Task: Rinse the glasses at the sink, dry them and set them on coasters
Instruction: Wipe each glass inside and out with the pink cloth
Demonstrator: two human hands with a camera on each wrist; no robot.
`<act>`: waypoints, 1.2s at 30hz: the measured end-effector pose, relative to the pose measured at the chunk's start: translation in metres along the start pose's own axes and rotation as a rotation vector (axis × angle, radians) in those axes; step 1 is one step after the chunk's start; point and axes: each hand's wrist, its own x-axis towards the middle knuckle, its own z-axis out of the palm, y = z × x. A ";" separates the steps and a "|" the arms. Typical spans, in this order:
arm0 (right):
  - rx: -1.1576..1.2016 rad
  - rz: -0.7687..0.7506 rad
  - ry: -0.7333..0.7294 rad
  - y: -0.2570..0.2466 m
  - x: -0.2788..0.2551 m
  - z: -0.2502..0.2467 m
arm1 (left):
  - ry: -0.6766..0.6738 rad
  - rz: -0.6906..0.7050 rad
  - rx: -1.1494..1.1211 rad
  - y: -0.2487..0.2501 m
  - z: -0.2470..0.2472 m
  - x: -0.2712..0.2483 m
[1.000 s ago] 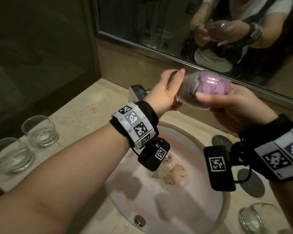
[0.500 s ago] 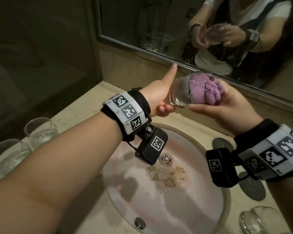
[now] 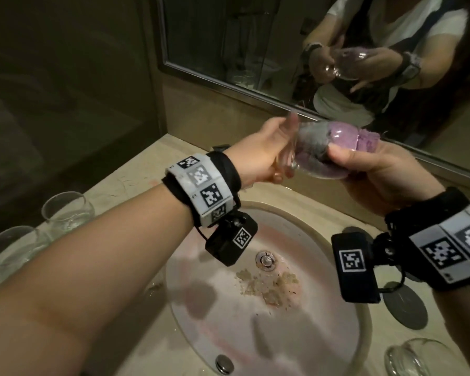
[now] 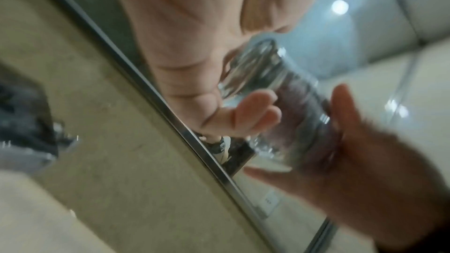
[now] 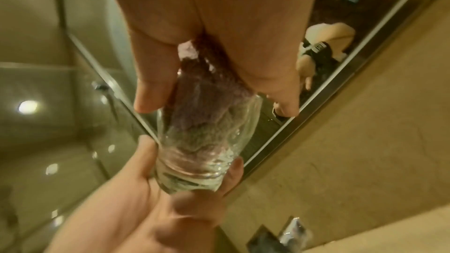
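Observation:
A clear glass lies sideways in the air above the sink. My left hand grips its thick base, thumb over the top and fingers under. A purple cloth is stuffed into the glass's mouth. My right hand holds that cloth, with thumb and fingers lying along the rim. The left wrist view shows the glass between my left fingers and my right hand. The right wrist view shows the cloth inside the glass.
Two more glasses stand on the counter at the left, and one at the lower right. Dark round coasters lie right of the basin. Brown debris sits near the drain. A mirror runs along the back.
My left thumb, raised half a second ago, now lies on the glass again. The glass has turned on the cloth, and both hands have shifted slightly.

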 end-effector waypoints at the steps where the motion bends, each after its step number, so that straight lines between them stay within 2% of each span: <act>1: -0.038 0.003 0.014 0.001 -0.001 0.001 | -0.012 -0.130 -0.116 -0.001 0.000 0.001; 2: -0.055 0.006 0.024 0.003 -0.003 0.002 | -0.020 -0.213 -0.177 -0.002 0.001 0.003; 3: -0.059 0.007 0.026 0.005 -0.004 0.004 | -0.019 -0.221 -0.154 -0.004 0.002 0.003; 6: -0.030 0.031 -0.001 0.008 -0.007 0.003 | 0.053 -0.050 0.006 -0.007 0.003 0.001; 8: 0.061 0.059 0.031 0.007 -0.010 0.000 | 0.085 0.082 0.133 -0.007 -0.002 -0.002; 12: 0.206 0.106 0.125 0.000 -0.018 -0.009 | 0.039 0.224 0.250 -0.008 -0.011 -0.008; 15: 0.306 0.123 0.257 -0.013 -0.027 -0.021 | 0.026 0.229 0.210 -0.012 -0.015 -0.014; 18: 0.324 -0.039 0.451 -0.019 -0.031 -0.029 | 0.018 0.197 0.088 -0.017 -0.012 -0.023; 21: 0.027 -0.133 0.470 -0.010 -0.032 -0.013 | -0.006 0.221 0.169 -0.021 -0.002 -0.028; 23: -0.345 -0.200 0.405 -0.003 -0.034 0.004 | 0.016 0.278 0.310 -0.022 0.005 -0.030; 25: -0.792 -0.309 0.305 0.001 -0.036 0.015 | 0.057 0.324 0.357 -0.022 0.010 -0.033; 27: -1.055 -0.420 0.204 0.005 -0.040 0.016 | 0.107 0.332 0.349 -0.022 0.013 -0.035; 30: -1.034 -0.543 0.087 0.010 -0.050 0.016 | 0.115 0.290 0.305 -0.027 0.014 -0.038; 33: -0.987 -0.697 0.000 0.022 -0.065 0.011 | 0.125 0.215 0.157 -0.034 0.019 -0.045; 36: -1.048 -0.698 0.028 0.031 -0.076 0.004 | 0.183 0.097 -0.009 -0.038 0.023 -0.051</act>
